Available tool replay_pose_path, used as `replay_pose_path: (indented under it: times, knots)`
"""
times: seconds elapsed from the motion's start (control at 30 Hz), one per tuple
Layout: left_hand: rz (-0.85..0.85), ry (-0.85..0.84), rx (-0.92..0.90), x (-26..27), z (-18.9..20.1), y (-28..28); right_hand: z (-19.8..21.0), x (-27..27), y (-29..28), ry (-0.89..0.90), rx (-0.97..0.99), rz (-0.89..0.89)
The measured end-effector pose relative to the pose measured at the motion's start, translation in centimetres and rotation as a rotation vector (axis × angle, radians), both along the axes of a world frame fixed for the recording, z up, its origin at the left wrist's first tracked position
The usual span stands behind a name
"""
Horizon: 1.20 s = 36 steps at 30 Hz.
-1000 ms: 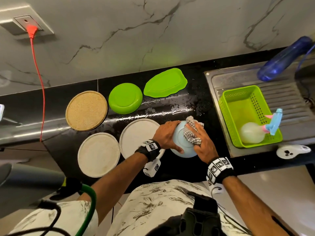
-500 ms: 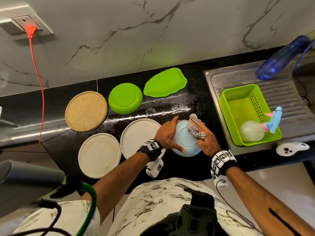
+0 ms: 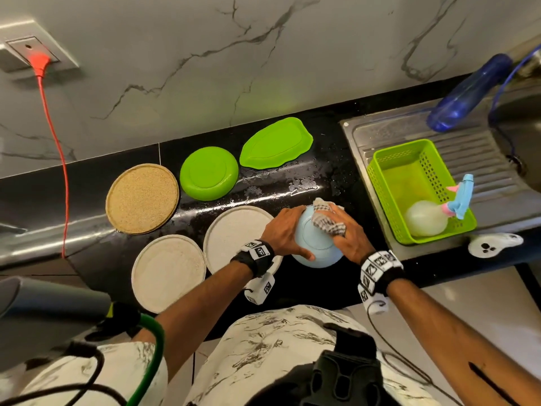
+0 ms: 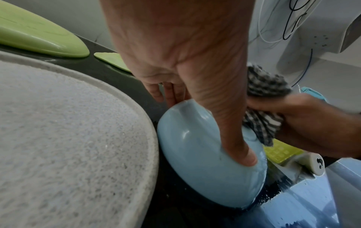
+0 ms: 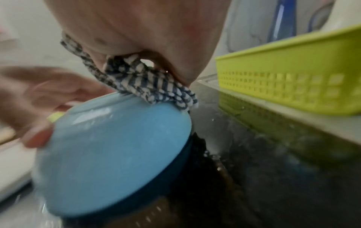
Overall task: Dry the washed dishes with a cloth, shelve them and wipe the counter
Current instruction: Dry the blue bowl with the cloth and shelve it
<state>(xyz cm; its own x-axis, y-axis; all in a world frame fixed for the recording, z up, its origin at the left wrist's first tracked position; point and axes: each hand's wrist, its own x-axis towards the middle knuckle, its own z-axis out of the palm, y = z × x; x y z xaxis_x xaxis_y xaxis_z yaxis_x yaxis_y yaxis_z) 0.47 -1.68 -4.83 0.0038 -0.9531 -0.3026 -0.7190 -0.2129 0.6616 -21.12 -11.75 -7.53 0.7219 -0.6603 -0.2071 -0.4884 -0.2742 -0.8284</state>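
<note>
A light blue bowl (image 3: pixel 314 244) (image 4: pixel 201 162) (image 5: pixel 109 148) stands upside down and tilted on the black counter (image 3: pixel 328 159). My left hand (image 3: pixel 282 231) (image 4: pixel 195 77) grips it, thumb (image 4: pixel 242 154) on the near side and fingers over the far rim. My right hand (image 3: pixel 347 234) (image 5: pixel 140 34) holds a bunched checked cloth (image 3: pixel 326 222) (image 4: pixel 261 108) (image 5: pixel 144 83) against the bowl's upper right side. Two speckled white plates (image 3: pixel 168 271) (image 3: pixel 234 232) lie left of the bowl. Behind them lie a tan round plate (image 3: pixel 142 197), a green round plate (image 3: pixel 208 172) and a green leaf-shaped dish (image 3: pixel 276 143).
Water drops (image 3: pixel 298 183) wet the counter behind the bowl. A green basket (image 3: pixel 389 183) (image 5: pixel 293 64) on the steel drainboard (image 3: pixel 480 153) holds a spray bottle (image 3: pixel 430 218). A blue bottle (image 3: pixel 468 92) lies at the back right. A red cord (image 3: pixel 55 148) hangs from a wall socket.
The right hand has rubbed the cloth across the bowl's top, from the far right edge toward the middle. The left hand keeps its grip; the bowl has barely shifted.
</note>
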Motion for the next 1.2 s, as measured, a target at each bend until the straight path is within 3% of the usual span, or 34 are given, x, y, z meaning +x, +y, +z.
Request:
replay_pose_path:
  times: [0.1,0.2,0.5,0.67,0.77,0.87,1.03,1.13,1.2]
  knots:
    - [-0.014,-0.008,0.016,0.2,-0.1,-0.1,-1.9,0.3,-1.4,-0.022,0.143,-0.155]
    - [-0.021,-0.023,0.017,0.2,0.0,-0.2,-0.7,-0.6,-0.3,-0.078,0.169,-0.182]
    - [-0.009,-0.046,0.042,0.0,0.2,0.1,2.8,-5.2,7.6,0.064,-0.026,0.125]
    - [-0.052,-0.062,0.036,0.4,0.3,-0.1,1.6,-5.0,7.4,0.152,-0.325,0.445]
    - [-0.105,-0.088,0.022,0.8,0.8,-0.3,2.3,-4.2,5.0,0.141,-0.341,0.392]
    - [-0.053,-0.095,0.003,0.9,0.8,-0.2,2.8,-2.5,4.6,0.131,-0.320,0.277]
    - [-0.013,-0.096,-0.009,0.8,1.1,-0.2,2.3,-2.9,2.3,0.153,-0.371,0.460]
    - [0.014,-0.094,-0.002,0.4,1.0,-0.7,2.3,-2.9,0.8,0.110,-0.339,0.334]
    - [0.032,-0.085,-0.010,0.4,0.9,-1.0,2.2,-1.7,2.0,0.136,-0.387,0.374]
